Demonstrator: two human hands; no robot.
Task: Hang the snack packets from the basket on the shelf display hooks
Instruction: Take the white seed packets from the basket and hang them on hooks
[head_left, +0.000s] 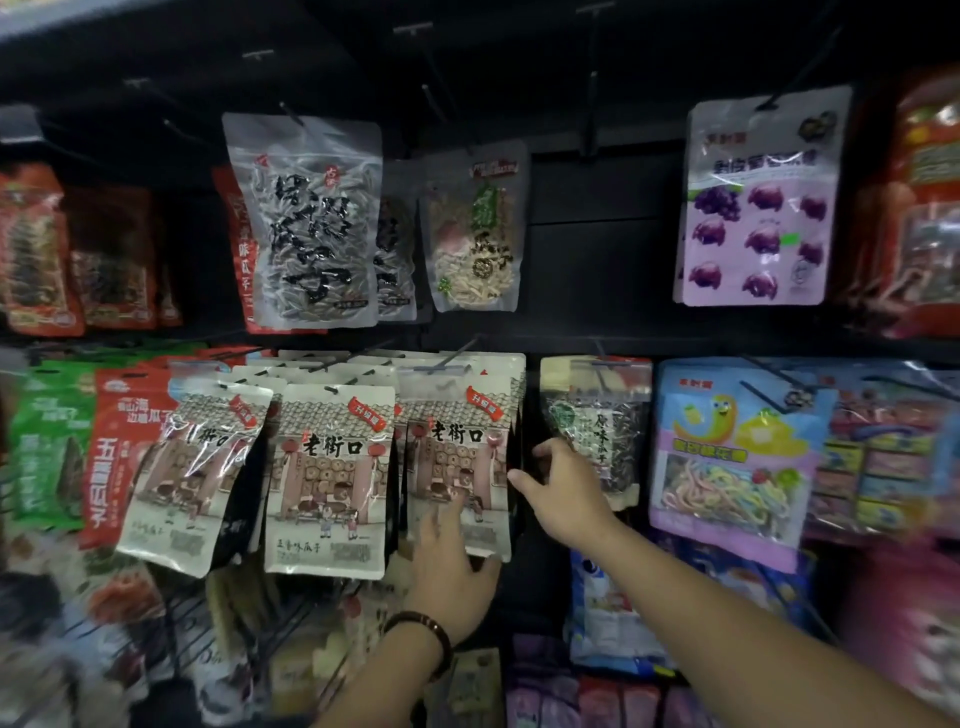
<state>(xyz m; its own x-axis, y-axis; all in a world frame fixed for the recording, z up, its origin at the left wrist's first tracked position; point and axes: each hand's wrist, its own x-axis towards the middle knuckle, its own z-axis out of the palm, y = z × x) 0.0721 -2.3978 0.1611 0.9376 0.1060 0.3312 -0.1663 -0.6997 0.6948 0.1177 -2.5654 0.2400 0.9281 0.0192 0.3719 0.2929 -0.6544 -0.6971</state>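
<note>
Cream seed packets with a street-scene print hang in rows on the middle hooks; the rightmost stack (457, 457) hangs from a hook (457, 356). My left hand (449, 571), with a dark bracelet on the wrist, presses flat against the bottom of that stack, fingers spread. At the stack's right edge my right hand (563, 493) reaches in, fingers loosely curled, next to a dark seed packet (597, 426). Whether either hand grips a packet I cannot make out. No basket is in view.
The top row holds a clear striped-seed bag (311, 223), a green-labelled bag (475, 234) and a purple candy bag (758, 208), with bare hooks (592, 109) between them. A blue gummy bag (732, 457) hangs at right. Red and green packets crowd the left.
</note>
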